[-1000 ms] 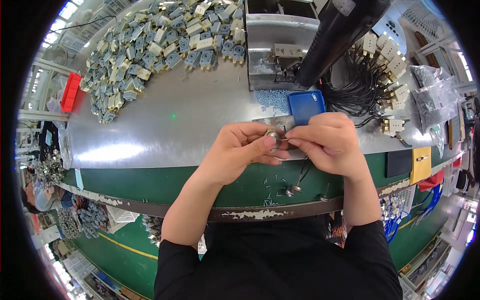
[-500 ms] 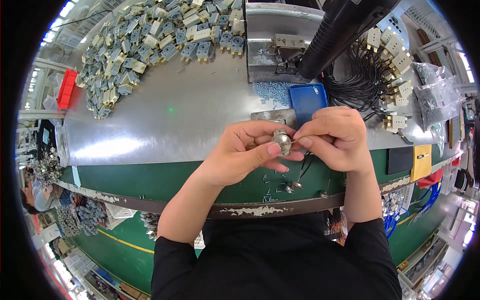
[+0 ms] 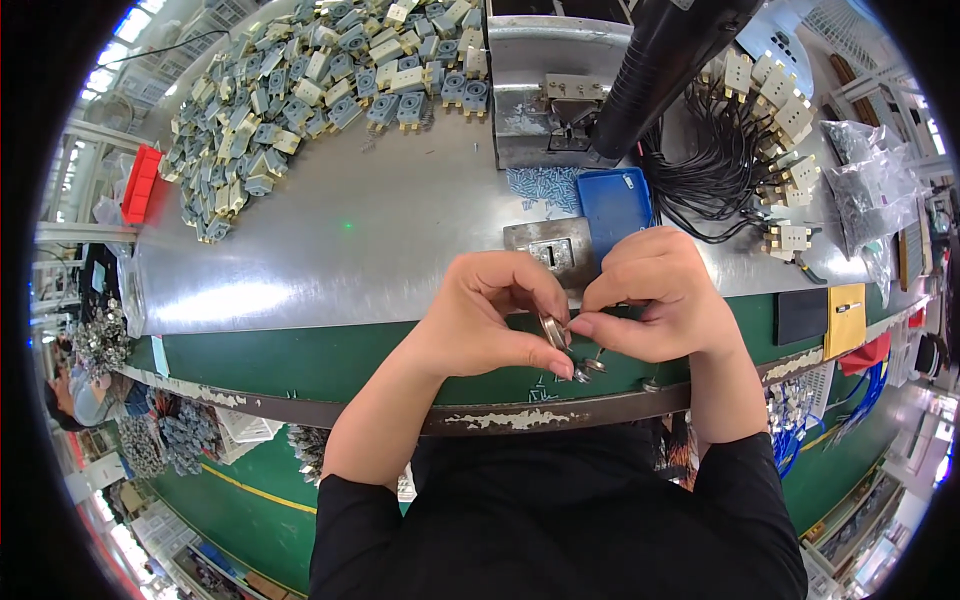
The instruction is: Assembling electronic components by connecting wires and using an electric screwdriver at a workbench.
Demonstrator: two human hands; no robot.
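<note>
My left hand [image 3: 490, 315] is closed round the rim of a round metal disc part [image 3: 553, 332], now turned nearly edge-on. Right beside the disc, my right hand [image 3: 655, 295] pinches thumb and forefinger on a thin wire at its face, mostly hidden by the fingers. Below and between my hands, small round metal parts on leads [image 3: 594, 366] hang or lie over the green surface. Just beyond my fingers sits a flat metal fixture [image 3: 572, 238] with a slot.
A blue tray [image 3: 613, 205] and a pile of small screws [image 3: 543, 184] stand behind the fixture. Grey-and-cream switch housings [image 3: 265, 110] heap up far left. Black cables [image 3: 700, 170] with cream blocks lie right. A black column [image 3: 645, 85] rises over a metal press stand [image 3: 525, 100].
Both hands have come nearer to me, uncovering the slotted fixture. The disc has turned from face-up to nearly edge-on, and my right fingertips are closer to it.
</note>
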